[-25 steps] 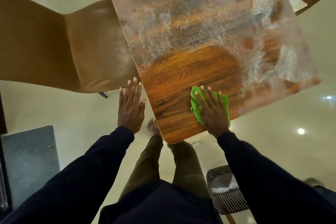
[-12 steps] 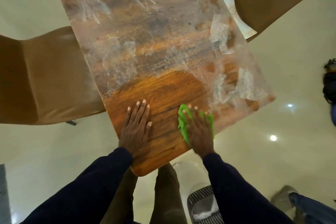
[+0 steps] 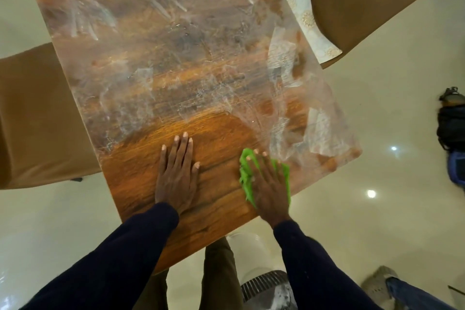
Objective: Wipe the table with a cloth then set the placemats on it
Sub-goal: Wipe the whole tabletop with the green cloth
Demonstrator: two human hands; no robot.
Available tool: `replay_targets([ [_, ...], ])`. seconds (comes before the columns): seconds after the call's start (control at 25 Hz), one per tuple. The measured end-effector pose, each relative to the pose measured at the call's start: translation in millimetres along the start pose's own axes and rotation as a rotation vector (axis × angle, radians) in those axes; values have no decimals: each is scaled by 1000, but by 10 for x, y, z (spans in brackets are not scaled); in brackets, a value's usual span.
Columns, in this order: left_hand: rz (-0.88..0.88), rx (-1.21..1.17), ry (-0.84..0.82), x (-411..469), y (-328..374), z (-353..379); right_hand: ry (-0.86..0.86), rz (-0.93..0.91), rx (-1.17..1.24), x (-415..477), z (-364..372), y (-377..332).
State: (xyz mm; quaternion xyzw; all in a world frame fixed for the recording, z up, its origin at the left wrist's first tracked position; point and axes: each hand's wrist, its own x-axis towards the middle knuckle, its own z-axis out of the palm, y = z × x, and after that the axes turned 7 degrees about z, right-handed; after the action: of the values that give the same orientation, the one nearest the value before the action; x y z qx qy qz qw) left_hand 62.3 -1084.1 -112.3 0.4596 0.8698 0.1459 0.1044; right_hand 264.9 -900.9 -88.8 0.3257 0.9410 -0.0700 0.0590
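Observation:
A wooden table (image 3: 176, 70) fills the middle of the view, smeared with whitish film over most of its top; the near part is clean brown wood. My left hand (image 3: 177, 173) lies flat on the clean wood with straight fingers. To its right, my right hand (image 3: 268, 182) presses flat on a bright green cloth (image 3: 247, 180) near the table's right edge, at the border of the smeared area. A pale patterned placemat (image 3: 308, 20) lies on the seat of the far right chair, partly hidden by the table.
A brown chair (image 3: 37, 118) stands at the table's left side and another brown chair (image 3: 364, 0) at the far right. A dark bag (image 3: 453, 123) sits on the glossy floor at right. Another person's shoe (image 3: 380, 284) shows bottom right. A white grilled appliance (image 3: 264, 287) stands below the table's near corner.
My left hand moved from beside the table onto the tabletop. My right hand slid the green cloth rightward toward the smeared area. The view shifted, showing more of the table.

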Motion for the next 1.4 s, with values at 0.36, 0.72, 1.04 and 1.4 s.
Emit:
replay_targets([
  [0.36,-47,70,-28,55,49,-29,-7,-222,47,778,-15,-336],
  [0.72,-50,113,-6,53,38,-8,76,80,136,1571,-166,-412],
  [1.04,-45,119,-7,67,45,2,14,-227,6,1429,-220,464],
  [1.4,-31,114,13,46,29,-1,-102,-549,4,607,-14,-107],
])
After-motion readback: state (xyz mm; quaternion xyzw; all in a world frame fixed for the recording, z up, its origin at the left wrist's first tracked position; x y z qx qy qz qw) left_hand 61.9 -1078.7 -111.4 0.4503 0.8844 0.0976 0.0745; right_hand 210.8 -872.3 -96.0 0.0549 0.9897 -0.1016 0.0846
